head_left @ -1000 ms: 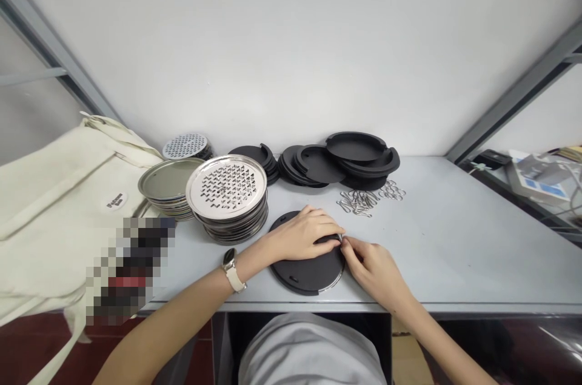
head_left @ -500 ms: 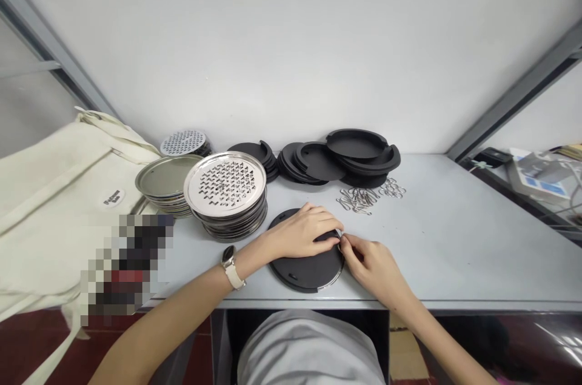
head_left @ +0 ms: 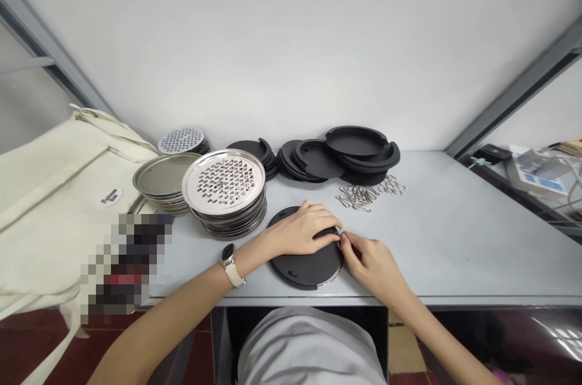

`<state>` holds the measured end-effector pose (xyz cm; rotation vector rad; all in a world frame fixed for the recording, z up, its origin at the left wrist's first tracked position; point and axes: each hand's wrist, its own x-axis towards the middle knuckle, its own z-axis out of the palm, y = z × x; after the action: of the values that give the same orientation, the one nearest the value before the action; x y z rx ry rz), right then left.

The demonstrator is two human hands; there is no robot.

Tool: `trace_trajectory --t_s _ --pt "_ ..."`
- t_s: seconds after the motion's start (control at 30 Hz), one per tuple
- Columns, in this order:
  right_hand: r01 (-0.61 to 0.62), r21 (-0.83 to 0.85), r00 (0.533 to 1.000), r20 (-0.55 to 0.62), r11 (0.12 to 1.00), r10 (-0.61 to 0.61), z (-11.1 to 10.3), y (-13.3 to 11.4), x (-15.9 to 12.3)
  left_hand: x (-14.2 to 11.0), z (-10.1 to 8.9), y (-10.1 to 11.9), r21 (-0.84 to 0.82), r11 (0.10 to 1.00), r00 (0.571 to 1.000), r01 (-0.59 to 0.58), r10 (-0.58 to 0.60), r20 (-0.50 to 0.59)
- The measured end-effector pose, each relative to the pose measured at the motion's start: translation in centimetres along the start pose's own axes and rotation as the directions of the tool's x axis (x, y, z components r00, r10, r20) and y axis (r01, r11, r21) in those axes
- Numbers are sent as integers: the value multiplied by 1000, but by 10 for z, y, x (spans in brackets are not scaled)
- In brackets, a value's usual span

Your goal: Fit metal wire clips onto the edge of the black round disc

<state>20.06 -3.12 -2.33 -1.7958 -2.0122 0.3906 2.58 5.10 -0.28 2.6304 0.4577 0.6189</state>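
Note:
A black round disc [head_left: 304, 271] with a thin metal edge along its right side lies flat at the front of the table. My left hand [head_left: 305, 232] lies across it, its fingers bent over the right edge and pressing it down. Against that same edge, my right hand [head_left: 370, 261] is closed in a pinch with thumb and forefinger. A small glint of metal shows between the fingertips, but most of what they hold is hidden. Beyond the hands lie a loose pile of metal hooks [head_left: 357, 197] and several metal rings [head_left: 391, 185].
Left of the disc stands a stack of metal grater plates [head_left: 222, 185], beside a stack of plain round plates [head_left: 166, 176]. More perforated plates [head_left: 182, 141] sit behind. Black round holders [head_left: 357, 142] are piled along the wall. A cream bag [head_left: 68, 191] covers the left side.
Both hands keep nearly the same place at the disc's right edge. The whole view has shifted very slightly; nothing else has visibly moved.

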Motion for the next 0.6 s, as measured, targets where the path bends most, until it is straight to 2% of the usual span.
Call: trace_trajectory --t_s 0.6 --pt "8 -63 1000 -12 998 -9 2 -1 -1 1 2 -2 -34 999 1000 -7 7 9"
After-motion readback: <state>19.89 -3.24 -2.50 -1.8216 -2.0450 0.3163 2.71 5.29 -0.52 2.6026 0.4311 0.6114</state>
